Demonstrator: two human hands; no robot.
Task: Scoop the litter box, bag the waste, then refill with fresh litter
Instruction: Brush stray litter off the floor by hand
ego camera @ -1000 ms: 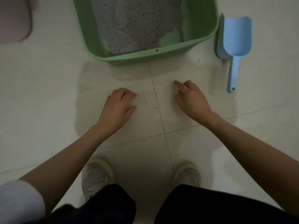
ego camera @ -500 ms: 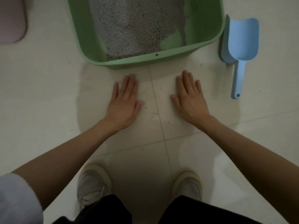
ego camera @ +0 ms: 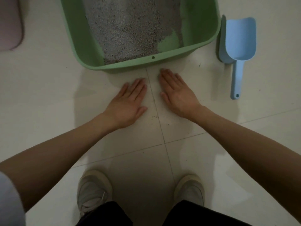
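Note:
A green litter box sits on the tiled floor at the top of the head view, with grey litter covering most of its bottom and a bare green patch at the near right. A light blue scoop lies on the floor just right of the box, handle toward me. My left hand and my right hand lie flat on the floor in front of the box, fingers straight, palms down, holding nothing. The right fingertips nearly reach the box's front wall.
A few dark litter crumbs are scattered on the white tiles near my hands. A pinkish mat shows at the top left edge. My two light shoes stand on the floor below my arms.
Both hands went from curled fingers to flat palms, then slid forward and closer together toward the box. The scoop and box have not moved on the floor.

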